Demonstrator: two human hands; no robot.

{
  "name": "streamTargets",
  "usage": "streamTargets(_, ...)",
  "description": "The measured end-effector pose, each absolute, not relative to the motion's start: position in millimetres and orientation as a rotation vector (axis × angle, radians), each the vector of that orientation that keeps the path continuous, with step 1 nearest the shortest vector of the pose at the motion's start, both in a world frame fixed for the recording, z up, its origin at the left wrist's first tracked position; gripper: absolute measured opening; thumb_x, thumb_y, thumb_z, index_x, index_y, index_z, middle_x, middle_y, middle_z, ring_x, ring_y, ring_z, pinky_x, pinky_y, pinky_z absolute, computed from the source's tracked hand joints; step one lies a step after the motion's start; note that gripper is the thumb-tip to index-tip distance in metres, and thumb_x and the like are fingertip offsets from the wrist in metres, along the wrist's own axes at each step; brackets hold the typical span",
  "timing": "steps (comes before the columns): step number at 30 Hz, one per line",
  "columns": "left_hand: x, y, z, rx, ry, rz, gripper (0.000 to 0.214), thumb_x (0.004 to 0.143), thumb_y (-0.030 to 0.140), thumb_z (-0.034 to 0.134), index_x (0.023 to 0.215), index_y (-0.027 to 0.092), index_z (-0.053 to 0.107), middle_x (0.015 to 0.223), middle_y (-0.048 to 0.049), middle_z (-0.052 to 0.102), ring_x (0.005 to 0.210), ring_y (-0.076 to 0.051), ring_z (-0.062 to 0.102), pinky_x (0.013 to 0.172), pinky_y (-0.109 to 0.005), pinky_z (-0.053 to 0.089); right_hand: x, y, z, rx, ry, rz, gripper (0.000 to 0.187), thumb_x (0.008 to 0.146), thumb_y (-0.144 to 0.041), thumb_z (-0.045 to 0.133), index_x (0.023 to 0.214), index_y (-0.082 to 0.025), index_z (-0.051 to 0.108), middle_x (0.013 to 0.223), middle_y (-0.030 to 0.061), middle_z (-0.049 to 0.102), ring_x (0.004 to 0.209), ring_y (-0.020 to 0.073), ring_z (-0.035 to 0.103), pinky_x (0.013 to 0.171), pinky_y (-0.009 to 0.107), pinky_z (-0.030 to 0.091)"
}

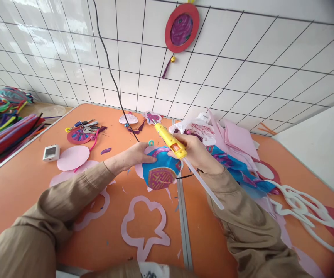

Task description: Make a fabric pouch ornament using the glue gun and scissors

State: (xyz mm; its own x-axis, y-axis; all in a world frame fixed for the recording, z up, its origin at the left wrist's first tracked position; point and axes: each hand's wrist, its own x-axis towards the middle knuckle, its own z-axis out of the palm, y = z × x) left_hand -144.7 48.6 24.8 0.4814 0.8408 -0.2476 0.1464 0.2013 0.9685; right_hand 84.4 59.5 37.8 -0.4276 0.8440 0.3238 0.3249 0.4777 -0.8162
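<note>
My left hand [139,153] is closed on the edge of a round piece of blue patterned fabric [162,166], thumb on top. Pale pink material shows behind the fabric's left edge. In my right hand [194,148] is a yellow glue gun [169,141], its nozzle pointing up and left, away from the fabric. A long translucent glue stick [204,185] sticks out of its back end. The fingertips of my right hand are close to the fabric's upper right edge; whether they touch it I cannot tell. Below lies a pink flower-shaped outline [126,227].
Keys [87,127], a white charger [51,153] and a pink oval [73,157] lie left. Colourful pipe cleaners [7,135] fill the far left. Blue fabric [233,166], pink sheets [239,137] and white cord [302,204] are right. A black cable [109,65] hangs down the tiled wall.
</note>
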Motion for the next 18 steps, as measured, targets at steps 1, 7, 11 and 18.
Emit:
streamTargets(1,-144,47,25,1.320,0.996,0.594,0.037,0.065,0.028,0.084,0.091,0.014,0.063,0.084,-0.0026,0.071,0.073,-0.018,0.068,0.065,-0.028,0.053,85,60,37,-0.964,-1.967,0.892,0.028,0.073,-0.032,0.080,0.096,-0.019,0.073,0.080,0.0020,0.070,0.079,0.0213,0.067,0.073,0.034,0.055)
streamTargets(7,-142,42,29,1.339,0.913,0.535,0.036,0.070,0.030,0.083,0.095,0.015,0.062,0.087,-0.0026,0.071,0.076,-0.018,0.069,0.067,-0.029,0.053,83,57,40,-0.970,-1.934,0.953,0.033,0.072,-0.031,0.082,0.102,-0.021,0.073,0.089,0.0019,0.074,0.073,0.0186,0.066,0.070,0.033,0.055)
streamTargets(11,-143,43,29,1.309,0.907,0.527,0.034,0.074,0.029,0.081,0.098,0.014,0.062,0.089,-0.0046,0.072,0.076,-0.018,0.069,0.069,-0.029,0.055,79,52,43,-0.968,-1.962,0.951,0.033,0.075,-0.033,0.080,0.104,-0.020,0.073,0.091,0.0032,0.075,0.084,0.0228,0.071,0.078,0.036,0.058)
streamTargets(18,-142,45,28,1.300,0.882,0.540,0.032,0.074,0.027,0.077,0.099,0.013,0.065,0.094,-0.0069,0.074,0.083,-0.020,0.072,0.077,-0.032,0.057,80,49,41,-1.024,-2.016,0.808,0.042,0.081,-0.029,0.076,0.122,-0.021,0.073,0.109,0.0050,0.078,0.094,0.0235,0.071,0.080,0.034,0.054)
